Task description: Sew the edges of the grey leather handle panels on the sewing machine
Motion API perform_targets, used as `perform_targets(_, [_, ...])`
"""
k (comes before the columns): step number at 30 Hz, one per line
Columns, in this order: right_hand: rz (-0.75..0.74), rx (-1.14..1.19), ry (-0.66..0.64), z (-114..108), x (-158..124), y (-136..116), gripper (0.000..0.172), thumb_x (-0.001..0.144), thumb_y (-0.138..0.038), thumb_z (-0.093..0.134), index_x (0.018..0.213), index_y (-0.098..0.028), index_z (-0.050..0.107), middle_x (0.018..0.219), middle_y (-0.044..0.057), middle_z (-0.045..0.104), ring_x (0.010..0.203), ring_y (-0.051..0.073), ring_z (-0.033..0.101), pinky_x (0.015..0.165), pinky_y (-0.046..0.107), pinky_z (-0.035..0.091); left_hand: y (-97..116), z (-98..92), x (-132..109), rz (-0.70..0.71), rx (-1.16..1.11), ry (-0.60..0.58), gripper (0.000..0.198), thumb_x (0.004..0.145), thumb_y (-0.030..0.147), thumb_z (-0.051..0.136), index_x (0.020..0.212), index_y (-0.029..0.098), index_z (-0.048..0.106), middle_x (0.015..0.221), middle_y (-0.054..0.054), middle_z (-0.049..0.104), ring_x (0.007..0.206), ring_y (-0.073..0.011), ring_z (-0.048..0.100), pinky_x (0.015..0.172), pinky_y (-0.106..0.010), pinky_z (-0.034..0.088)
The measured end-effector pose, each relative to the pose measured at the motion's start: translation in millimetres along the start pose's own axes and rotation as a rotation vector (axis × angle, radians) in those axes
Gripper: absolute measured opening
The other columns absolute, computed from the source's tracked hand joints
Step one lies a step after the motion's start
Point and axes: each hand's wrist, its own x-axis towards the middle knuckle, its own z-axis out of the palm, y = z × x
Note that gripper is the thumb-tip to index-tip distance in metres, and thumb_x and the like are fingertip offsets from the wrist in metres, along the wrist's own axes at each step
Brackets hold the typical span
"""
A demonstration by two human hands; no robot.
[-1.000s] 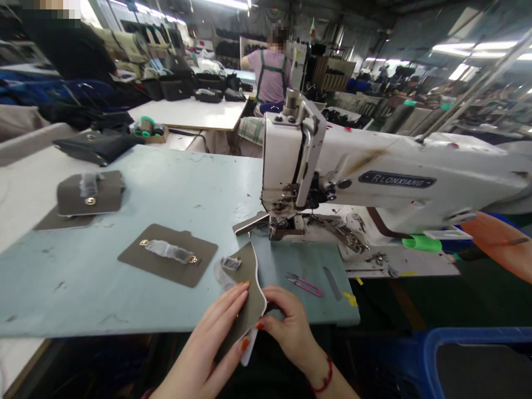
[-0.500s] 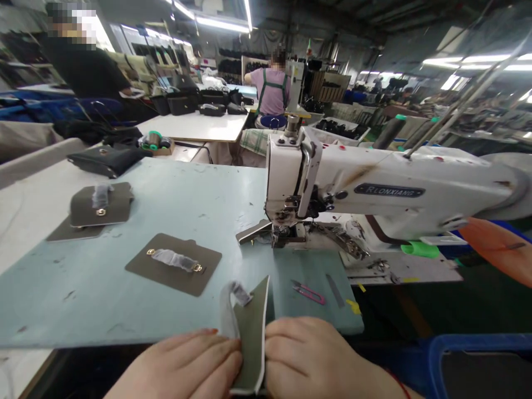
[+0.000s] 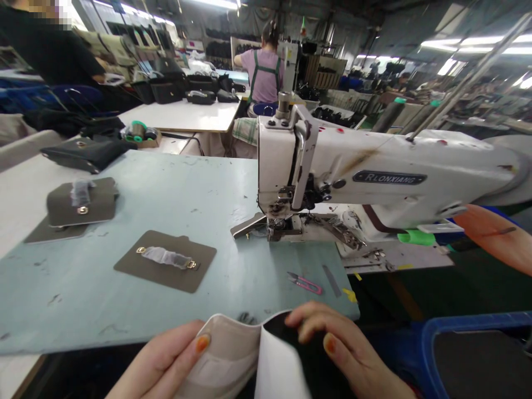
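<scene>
Folded panel, at near edge of table: gripped between left hand and right hand, fingers closed on either side.

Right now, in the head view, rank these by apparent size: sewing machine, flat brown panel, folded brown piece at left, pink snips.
1. sewing machine, by far.
2. flat brown panel.
3. folded brown piece; farther off, so true size against the panel is unsure.
4. pink snips.
</scene>
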Motion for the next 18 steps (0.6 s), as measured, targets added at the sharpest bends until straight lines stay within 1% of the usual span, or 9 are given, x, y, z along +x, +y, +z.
perform_targets(2, [-0.039, -0.045, 0.108, 16.6, 8.3, 12.8, 0.032, 0.101, -0.043, 0.04, 0.117, -0.024, 0.061, 0.125, 0.009, 0.061, 0.117, 0.022, 0.056, 0.102, 0.036, 0.045, 6.1, 9.4, 11.6, -0.067, 0.04, -0.081, 0.026, 0.087, 0.045, 0.059, 0.094, 0.026, 0.075, 0.077, -0.001, 0.071, 0.076, -0.0204, 0.066, 0.07, -0.021, 0.055])
perform_targets(3, [-0.058, -0.085, 0.131, 24.9, 12.8, 17.3, 0.031, 0.1, -0.04, 0.045, 0.122, -0.023, 0.06, 0.126, 0.01, 0.061, 0.118, 0.022, 0.056, 0.103, 0.035, 0.044, 9.3, 14.3, 15.2, -0.104, 0.03, -0.1, 0.03, 0.088, 0.048, 0.057, 0.093, 0.024, 0.075, 0.075, -0.002, 0.07, 0.073, -0.0194, 0.065, 0.065, -0.02, 0.054])
perform_targets(5, [-0.071, -0.142, 0.154, 40.1, 20.3, 23.8, 0.032, 0.098, -0.036, 0.052, 0.124, -0.02, 0.06, 0.116, 0.01, 0.066, 0.109, 0.022, 0.059, 0.099, 0.033, 0.046, 14.4, 23.4, 18.4, -0.168, -0.058, -0.061, 0.034, 0.087, 0.051, 0.057, 0.091, 0.02, 0.073, 0.074, -0.003, 0.069, 0.068, -0.0174, 0.062, 0.059, -0.02, 0.051])
perform_targets(7, [-0.047, -0.135, 0.18, 52.3, 23.8, 30.1, 0.028, 0.098, -0.034, 0.053, 0.117, -0.018, 0.065, 0.103, 0.009, 0.068, 0.097, 0.02, 0.062, 0.09, 0.03, 0.049, 16.3, 30.9, 18.2, -0.216, -0.204, 0.001, 0.033, 0.082, 0.05, 0.065, 0.094, 0.02, 0.071, 0.076, -0.004, 0.071, 0.065, -0.0165, 0.061, 0.057, -0.021, 0.05])
perform_targets(9, [0.015, -0.068, 0.211, 60.5, 23.3, 37.6, 0.026, 0.098, -0.033, 0.052, 0.11, -0.018, 0.069, 0.093, 0.007, 0.068, 0.087, 0.018, 0.063, 0.081, 0.026, 0.05, 15.2, 35.4, 17.4, -0.22, -0.368, 0.065, 0.042, 0.073, 0.047, 0.076, 0.105, 0.024, 0.065, 0.076, -0.002, 0.071, 0.063, -0.0171, 0.063, 0.055, -0.022, 0.049])
perform_targets(11, [0.051, 0.01, 0.252, 64.5, 20.1, 45.6, 0.025, 0.097, -0.033, 0.055, 0.106, -0.018, 0.073, 0.086, 0.006, 0.068, 0.081, 0.016, 0.063, 0.075, 0.023, 0.05, 12.1, 35.1, 17.7, -0.198, -0.426, 0.116, 0.047, 0.07, 0.046, 0.079, 0.109, 0.029, 0.061, 0.074, 0.001, 0.07, 0.06, -0.0151, 0.062, 0.052, -0.02, 0.047])
perform_targets(14, [0.033, 0.066, 0.285, 63.5, 14.3, 53.9, 0.021, 0.094, -0.03, 0.059, 0.102, -0.018, 0.076, 0.078, 0.004, 0.065, 0.074, 0.014, 0.061, 0.068, 0.021, 0.048, 6.8, 25.4, 20.3, -0.187, -0.242, 0.051, 0.027, 0.081, 0.048, 0.067, 0.091, 0.023, 0.068, 0.079, 0.0, 0.07, 0.068, -0.0138, 0.062, 0.061, -0.018, 0.048])
perform_targets(16, [0.022, 0.085, 0.277, 60.6, 11.4, 55.1, 0.02, 0.094, -0.026, 0.06, 0.103, -0.019, 0.076, 0.074, 0.003, 0.062, 0.069, 0.013, 0.058, 0.063, 0.02, 0.045, 3.5, 17.2, 21.7, -0.192, -0.134, -0.053, 0.03, 0.087, 0.048, 0.06, 0.087, 0.021, 0.071, 0.091, -0.004, 0.071, 0.083, -0.0181, 0.065, 0.074, -0.021, 0.05])
perform_targets(18, [0.007, 0.096, 0.274, 58.0, 9.5, 53.8, 0.02, 0.093, -0.022, 0.06, 0.104, -0.02, 0.076, 0.073, 0.002, 0.061, 0.066, 0.012, 0.055, 0.06, 0.02, 0.043, 0.6, 12.8, 22.0, -0.17, -0.103, -0.086, 0.03, 0.087, 0.048, 0.059, 0.091, 0.021, 0.073, 0.1, -0.005, 0.071, 0.092, -0.0211, 0.065, 0.081, -0.023, 0.05])
